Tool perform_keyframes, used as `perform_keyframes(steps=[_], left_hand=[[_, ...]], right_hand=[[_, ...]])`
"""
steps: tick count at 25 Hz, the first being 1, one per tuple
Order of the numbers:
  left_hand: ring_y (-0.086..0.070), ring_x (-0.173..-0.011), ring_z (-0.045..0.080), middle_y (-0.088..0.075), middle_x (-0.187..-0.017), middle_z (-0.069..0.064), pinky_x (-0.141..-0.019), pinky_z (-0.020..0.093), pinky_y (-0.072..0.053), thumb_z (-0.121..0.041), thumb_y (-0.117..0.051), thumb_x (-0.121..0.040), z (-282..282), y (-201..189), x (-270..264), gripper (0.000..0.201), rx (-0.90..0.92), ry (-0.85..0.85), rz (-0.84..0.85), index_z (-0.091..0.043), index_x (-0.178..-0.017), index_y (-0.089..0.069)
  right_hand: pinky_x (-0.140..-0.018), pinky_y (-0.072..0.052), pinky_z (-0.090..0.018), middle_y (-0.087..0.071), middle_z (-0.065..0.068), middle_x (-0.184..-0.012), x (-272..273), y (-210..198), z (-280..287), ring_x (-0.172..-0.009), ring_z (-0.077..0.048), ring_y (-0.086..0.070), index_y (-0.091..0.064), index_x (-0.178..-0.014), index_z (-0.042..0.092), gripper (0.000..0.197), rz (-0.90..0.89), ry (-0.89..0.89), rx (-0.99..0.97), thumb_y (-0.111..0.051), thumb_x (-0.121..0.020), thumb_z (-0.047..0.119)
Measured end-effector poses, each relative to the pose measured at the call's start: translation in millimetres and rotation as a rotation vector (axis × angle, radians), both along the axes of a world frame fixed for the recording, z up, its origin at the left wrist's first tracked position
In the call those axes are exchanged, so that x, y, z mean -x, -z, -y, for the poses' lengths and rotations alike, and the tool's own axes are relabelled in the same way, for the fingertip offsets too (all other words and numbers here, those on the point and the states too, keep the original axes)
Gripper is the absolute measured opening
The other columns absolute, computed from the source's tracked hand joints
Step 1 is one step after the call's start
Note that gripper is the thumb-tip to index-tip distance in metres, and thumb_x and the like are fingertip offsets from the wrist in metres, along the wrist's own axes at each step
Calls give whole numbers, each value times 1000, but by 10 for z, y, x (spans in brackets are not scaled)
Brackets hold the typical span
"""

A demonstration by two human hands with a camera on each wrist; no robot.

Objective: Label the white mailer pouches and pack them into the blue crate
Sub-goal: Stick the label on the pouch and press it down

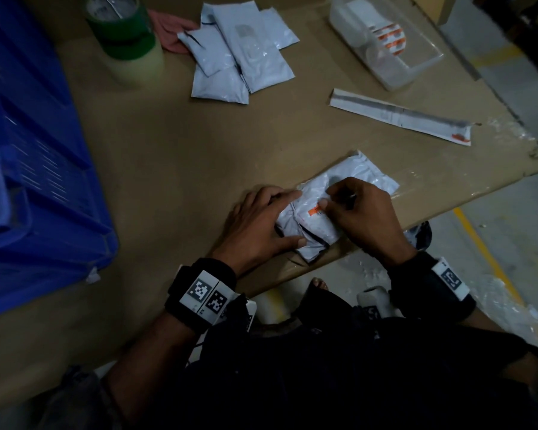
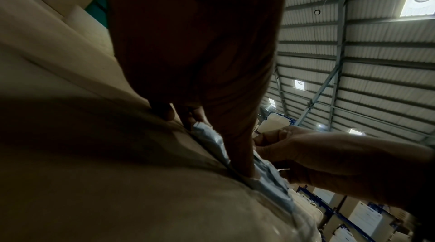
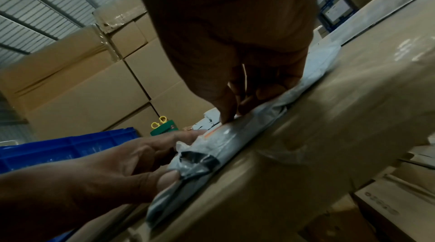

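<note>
The left hand presses flat on a crumpled white plastic mailer pouch on the brown cardboard bench; the right hand pinches a white-and-orange label onto it.

a dim warehouse: ribbed grey metal roof with bright square skylights, tall stacked brown cardboard boxes, grey concrete floor with a yellow painted line.

All three views are dim and grainy. Daylight enters only through the bright roof skylight panels; below them both wrist views blur, shadowed, bending at their edges.
</note>
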State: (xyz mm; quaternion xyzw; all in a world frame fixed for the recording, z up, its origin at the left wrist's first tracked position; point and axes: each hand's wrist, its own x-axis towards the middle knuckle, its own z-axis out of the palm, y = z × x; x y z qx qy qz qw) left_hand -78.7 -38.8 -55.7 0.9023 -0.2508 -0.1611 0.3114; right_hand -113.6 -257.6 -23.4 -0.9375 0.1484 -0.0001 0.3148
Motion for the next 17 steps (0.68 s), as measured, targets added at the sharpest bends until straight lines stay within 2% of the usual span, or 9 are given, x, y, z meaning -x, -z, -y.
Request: perform_keyframes(steps=[2, 4, 7, 10, 11, 13, 15, 17], left_hand=[[-30, -133, 10, -35, -145, -19, -105, 33, -27, -66, -75, -75, -3, -1, 4, 88, -3, 4, 11, -45, -151, -37], [-28, -133, 8, -35, -145, -19, -103, 30, -25, -67, -74, -76, -5, 0, 7, 88, -6, 6, 15, -44, -151, -36], [-26, -133, 8, -35, -146, -19, -100, 28, -21, -66, -74, -76, 10, -8, 12, 88, -27, -1, 27, -44, -152, -37], [-23, -135, 9, -34, -147, -19, -99, 28, -18, -65, -75, -76, 11, -33, 17, 88, -49, 5, 39, -43, -153, -37], [-21, -136, 9, -33, -149, -19, -100, 28, -18, -64, -74, -76, 8, -41, 12, 88, -55, 14, 36, -43, -153, -36], [-19, -138, 10, -29, -152, -21, -103, 31, -19, -66, -72, -77, 4, -64, -16, 88, -83, 42, 29, -45, -153, -34], [-16, -141, 11, -26, -155, -20, -106, 35, -19, -69, -71, -76, 6, -78, -67, 89, -123, 74, 20, -47, -153, -32], [-15, -143, 12, -24, -158, -18, -108, 36, -18, -68, -72, -76, 4, -85, -98, 90, -155, 91, 21, -46, -154, -32]], right_hand=[[-65, -38, -3, -68, 11, -85, -15, -3, 4, -81, -7, -66, -73, -101, 20, 20, 1, 35, -9, -79, -88, 32], [-62, -37, -6, -69, 11, -85, -31, 11, -17, -83, -9, -66, -74, -102, 20, 16, -11, 51, 23, -77, -89, 29], [-68, -43, -26, -75, 3, -100, 3, 31, -13, -92, -18, -69, -74, -107, 19, 16, 54, 28, 108, -65, -93, 19], [-80, -49, -35, -70, -3, -120, 168, -6, 25, -104, -24, -65, -70, -118, 17, 23, 259, -185, 198, -57, -100, 14], [-83, -50, -37, -66, -3, -126, 246, -19, 25, -108, -24, -62, -69, -122, 17, 24, 287, -288, 246, -54, -103, 19], [-89, -47, -42, -57, -1, -142, 411, 16, 18, -117, -26, -55, -62, -135, 20, 37, 203, -452, 404, -43, -108, 38], [-94, -44, -44, -45, -1, -154, 501, 87, 62, -127, -27, -47, -51, -147, 20, 54, 65, -461, 559, -34, -107, 53], [-95, -43, -45, -40, -2, -158, 510, 123, 128, -130, -28, -42, -45, -152, 18, 63, 18, -408, 605, -29, -106, 59]])
